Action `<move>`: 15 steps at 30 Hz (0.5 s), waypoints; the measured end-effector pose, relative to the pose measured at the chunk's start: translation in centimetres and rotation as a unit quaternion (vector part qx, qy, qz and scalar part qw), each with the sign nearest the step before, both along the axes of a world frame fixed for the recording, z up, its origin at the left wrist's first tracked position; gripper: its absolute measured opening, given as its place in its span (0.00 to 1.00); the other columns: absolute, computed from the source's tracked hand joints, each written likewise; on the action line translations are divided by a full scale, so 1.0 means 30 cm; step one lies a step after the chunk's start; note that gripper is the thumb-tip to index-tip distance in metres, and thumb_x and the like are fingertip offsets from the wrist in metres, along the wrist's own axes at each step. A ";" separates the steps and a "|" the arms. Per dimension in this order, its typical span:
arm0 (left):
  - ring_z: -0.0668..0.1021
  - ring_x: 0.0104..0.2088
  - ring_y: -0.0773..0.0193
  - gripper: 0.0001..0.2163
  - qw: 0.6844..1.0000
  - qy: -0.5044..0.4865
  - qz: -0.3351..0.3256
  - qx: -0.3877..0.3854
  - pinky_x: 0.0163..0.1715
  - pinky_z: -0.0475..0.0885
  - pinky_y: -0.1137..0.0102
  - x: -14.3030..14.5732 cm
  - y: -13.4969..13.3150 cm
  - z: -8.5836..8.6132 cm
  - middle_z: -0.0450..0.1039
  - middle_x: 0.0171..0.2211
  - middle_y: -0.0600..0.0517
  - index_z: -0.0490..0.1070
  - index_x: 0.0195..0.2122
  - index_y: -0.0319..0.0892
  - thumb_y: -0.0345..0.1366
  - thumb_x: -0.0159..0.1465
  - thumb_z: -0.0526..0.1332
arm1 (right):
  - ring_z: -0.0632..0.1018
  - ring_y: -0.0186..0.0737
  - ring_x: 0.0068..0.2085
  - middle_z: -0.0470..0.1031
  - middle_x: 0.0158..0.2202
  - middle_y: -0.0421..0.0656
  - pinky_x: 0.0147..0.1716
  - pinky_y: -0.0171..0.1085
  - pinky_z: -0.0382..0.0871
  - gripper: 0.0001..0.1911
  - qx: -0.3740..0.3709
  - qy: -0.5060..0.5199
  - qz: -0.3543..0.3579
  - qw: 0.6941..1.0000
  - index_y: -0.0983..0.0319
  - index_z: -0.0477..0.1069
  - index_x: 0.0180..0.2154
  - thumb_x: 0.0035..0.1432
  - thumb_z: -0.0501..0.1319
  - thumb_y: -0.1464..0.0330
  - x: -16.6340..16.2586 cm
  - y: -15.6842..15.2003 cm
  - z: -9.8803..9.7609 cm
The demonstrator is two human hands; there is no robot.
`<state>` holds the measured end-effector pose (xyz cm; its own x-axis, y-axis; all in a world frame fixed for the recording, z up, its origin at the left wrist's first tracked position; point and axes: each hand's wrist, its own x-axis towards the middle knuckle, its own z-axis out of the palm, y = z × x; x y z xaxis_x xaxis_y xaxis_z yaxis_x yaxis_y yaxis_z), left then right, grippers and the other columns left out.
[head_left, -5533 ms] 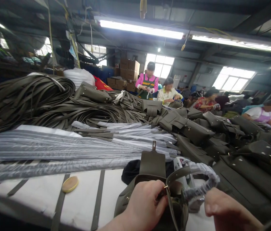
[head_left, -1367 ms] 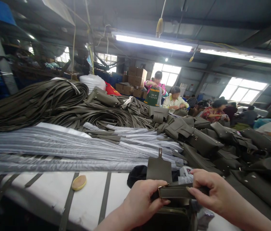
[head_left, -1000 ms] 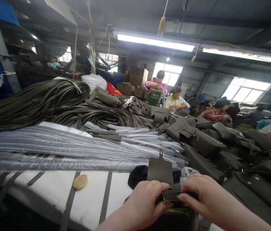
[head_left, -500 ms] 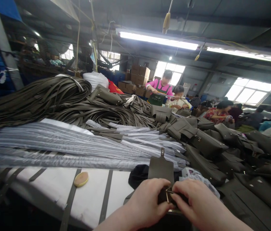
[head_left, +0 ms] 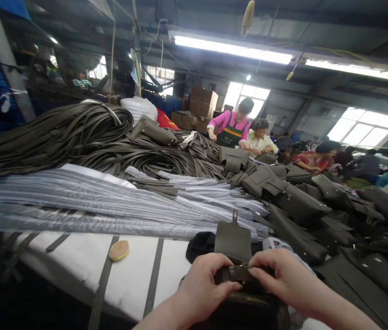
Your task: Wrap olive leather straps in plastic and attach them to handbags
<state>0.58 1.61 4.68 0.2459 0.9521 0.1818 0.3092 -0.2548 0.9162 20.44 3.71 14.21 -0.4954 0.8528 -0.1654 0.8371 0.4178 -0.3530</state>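
Your left hand (head_left: 202, 286) and right hand (head_left: 283, 279) meet at the bottom middle of the view, both over the olive-green handbag (head_left: 249, 311) that sits at the near edge of the table (head_left: 77, 261). Each grip is pressed together on the same short strap (head_left: 230, 274): your left thumb and fingers pinch its left end, and your right fingertips pinch it just beside the small gold buckle (head_left: 242, 273), so the strap lies level between your hands and across the top of the bag. The bag's flap (head_left: 232, 238) stands upright just behind your fingers, its metal tab pointing up. A dark cloth (head_left: 201, 240) lies just left of the flap. A round tan disc (head_left: 119, 250) rests on the white table top, well to your left. Beyond it lie long straps wrapped in grey film (head_left: 94, 201), and behind those a heap of loose olive straps (head_left: 59, 133). Finished bags of the same colour (head_left: 300, 206) are piled to your right. At the far end of the table a person in a pink top (head_left: 231, 126) stands bent over the work.
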 end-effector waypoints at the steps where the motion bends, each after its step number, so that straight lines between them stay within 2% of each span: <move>1: 0.77 0.34 0.62 0.07 1.000 -0.002 -0.006 0.004 0.34 0.64 0.71 0.000 -0.001 0.000 0.79 0.32 0.54 0.77 0.33 0.43 0.34 0.54 0.72 | 0.76 0.37 0.31 0.77 0.28 0.38 0.30 0.34 0.61 0.11 -0.010 0.007 0.002 1.000 0.59 0.75 0.30 0.62 0.56 0.66 0.003 0.003 0.002; 6: 0.76 0.34 0.62 0.06 0.999 -0.002 -0.029 0.018 0.34 0.65 0.71 -0.006 -0.012 0.013 0.77 0.32 0.53 0.76 0.34 0.43 0.32 0.56 0.69 | 0.73 0.36 0.30 0.74 0.26 0.38 0.29 0.33 0.59 0.12 -0.018 0.018 0.004 1.000 0.60 0.71 0.28 0.63 0.56 0.65 0.006 -0.006 0.012; 10: 0.76 0.40 0.60 0.10 0.994 -0.086 -0.039 0.052 0.42 0.68 0.69 -0.018 -0.004 0.041 0.76 0.39 0.50 0.73 0.39 0.42 0.31 0.55 0.68 | 0.72 0.34 0.29 0.73 0.26 0.36 0.29 0.31 0.60 0.12 -0.059 0.074 0.007 0.995 0.60 0.69 0.29 0.65 0.55 0.64 0.004 -0.011 -0.006; 13: 0.75 0.38 0.60 0.04 0.987 -0.145 -0.053 0.055 0.42 0.68 0.68 -0.025 0.015 0.049 0.76 0.36 0.49 0.71 0.33 0.41 0.32 0.59 0.65 | 0.73 0.34 0.31 0.74 0.27 0.36 0.31 0.31 0.63 0.13 -0.060 0.121 0.003 0.991 0.60 0.69 0.30 0.67 0.53 0.64 0.005 -0.010 -0.048; 15: 0.76 0.38 0.60 0.05 0.981 -0.180 -0.057 0.043 0.41 0.69 0.68 -0.025 0.026 0.046 0.76 0.35 0.49 0.70 0.29 0.41 0.33 0.59 0.65 | 0.74 0.34 0.30 0.74 0.26 0.37 0.31 0.32 0.66 0.15 -0.032 0.126 -0.005 0.992 0.60 0.69 0.29 0.68 0.52 0.64 0.001 -0.016 -0.071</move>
<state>-0.16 2.38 6.06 0.2557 0.8996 0.3542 -0.0651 -0.3495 0.9347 20.47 3.25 12.07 -0.5196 0.8496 -0.0908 0.7230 0.3805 -0.5766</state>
